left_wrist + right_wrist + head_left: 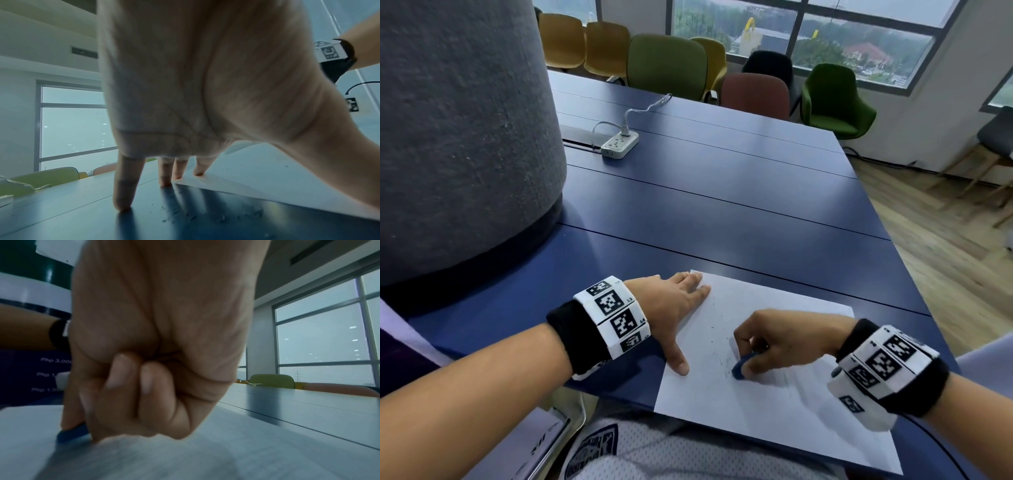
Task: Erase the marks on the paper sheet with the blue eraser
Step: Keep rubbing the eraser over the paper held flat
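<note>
A white paper sheet (pixel 756 404) lies on the dark blue table (pixel 722 212) near its front edge. My right hand (pixel 774 342) pinches the blue eraser (pixel 741 368) and presses it onto the middle of the sheet; in the right wrist view the eraser (pixel 72 434) shows under the curled fingers (pixel 123 394). Dark crumbs (pixel 717 342) speckle the paper to the left of the eraser. My left hand (pixel 678 308) lies flat with spread fingers on the sheet's left edge and far corner. In the left wrist view its fingertips (pixel 198 172) press on the paper (pixel 267 181) and the table.
A large grey felt-covered column (pixel 458 137) stands on the table at the left. A white power strip (pixel 619 144) with its cable lies farther back. Chairs (pixel 667 65) line the far edge under the windows. Eraser crumbs (pixel 205 214) lie on the table beside the sheet.
</note>
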Demonstrator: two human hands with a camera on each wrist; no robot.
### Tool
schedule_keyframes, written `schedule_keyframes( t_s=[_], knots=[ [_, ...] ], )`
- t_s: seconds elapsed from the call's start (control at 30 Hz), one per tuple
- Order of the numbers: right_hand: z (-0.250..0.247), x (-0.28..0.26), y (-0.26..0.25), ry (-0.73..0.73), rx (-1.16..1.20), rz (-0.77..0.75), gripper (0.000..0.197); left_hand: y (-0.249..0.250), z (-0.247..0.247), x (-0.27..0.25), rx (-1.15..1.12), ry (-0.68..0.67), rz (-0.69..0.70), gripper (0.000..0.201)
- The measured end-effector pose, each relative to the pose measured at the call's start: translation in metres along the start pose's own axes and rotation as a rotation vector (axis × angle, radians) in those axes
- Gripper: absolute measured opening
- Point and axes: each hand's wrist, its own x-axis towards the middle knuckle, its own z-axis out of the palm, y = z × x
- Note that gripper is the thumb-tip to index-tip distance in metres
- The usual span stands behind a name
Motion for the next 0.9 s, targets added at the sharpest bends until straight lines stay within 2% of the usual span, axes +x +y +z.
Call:
schedule_keyframes(
  t_s=[0.17,0.23,0.33,0.37,0.47,0.53,0.67,0.8,0.9],
  knots=[
    [-0.025,0.029,0.02,0.329,-0.121,0.141,0.028,0.0,-0.001,-0.001,0.009,0.001,0.006,0.141],
    [-0.025,0.03,0.024,0.299,-0.069,0.146,0.029,0.0,-0.001,0.0,0.013,0.0,0.009,0.141],
    [-0.025,0.024,0.017,0.1,0.035,0.132,0.031,-0.001,-0.001,0.001,0.011,0.001,0.009,0.142],
    [-0.027,0.026,0.017,0.097,0.026,0.137,0.031,-0.002,0.0,0.001,0.013,0.001,0.009,0.143],
    [-0.035,0.036,0.025,0.307,-0.077,0.192,0.033,-0.003,0.001,0.002,0.029,0.017,0.018,0.143],
    [-0.033,0.038,0.03,0.374,-0.118,0.19,0.034,-0.002,0.003,0.003,0.031,0.029,0.023,0.143],
    [-0.026,0.033,0.02,0.232,-0.169,0.11,0.031,0.0,0.001,0.001,0.038,0.031,0.016,0.142],
    [-0.032,0.038,0.029,0.361,-0.151,0.166,0.035,0.0,0.001,0.002,0.048,0.026,0.013,0.143],
    [-0.026,0.035,0.028,0.275,-0.104,0.122,0.031,0.002,-0.001,0.002,0.052,0.021,0.006,0.143]
  ],
)
